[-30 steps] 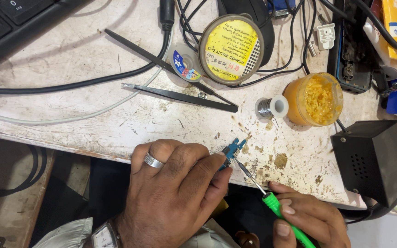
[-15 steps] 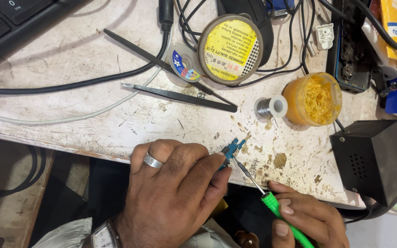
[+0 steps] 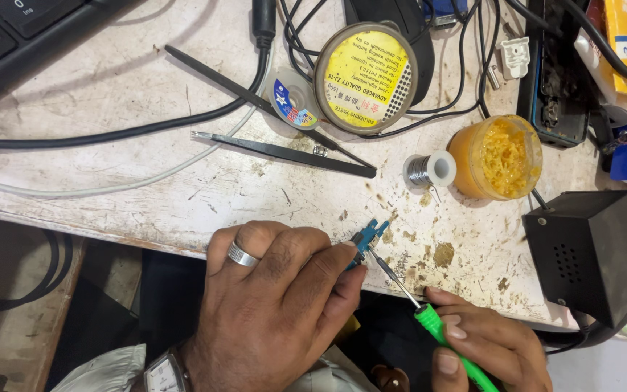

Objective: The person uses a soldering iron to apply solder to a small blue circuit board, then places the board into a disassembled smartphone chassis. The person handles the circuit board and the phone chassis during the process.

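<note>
At the near edge of a stained white workbench [image 3: 146, 196], my left hand [image 3: 270, 305], with a silver ring on one finger, pinches a small blue connector part [image 3: 368, 238] between fingertips. My right hand [image 3: 491, 345] grips a green-handled screwdriver [image 3: 437, 328]. Its thin metal shaft runs up and left, and the tip touches the blue part. A wristwatch shows on my left wrist at the bottom of the picture.
Black tweezers [image 3: 284, 152] lie mid-bench. Behind them are a round yellow-lidded tin [image 3: 366, 67], a small tape roll [image 3: 293, 98], a solder spool [image 3: 429, 170] and an open orange jar [image 3: 501, 156]. A black box [image 3: 589, 254] stands right, a keyboard [image 3: 30, 36] far left, with several cables.
</note>
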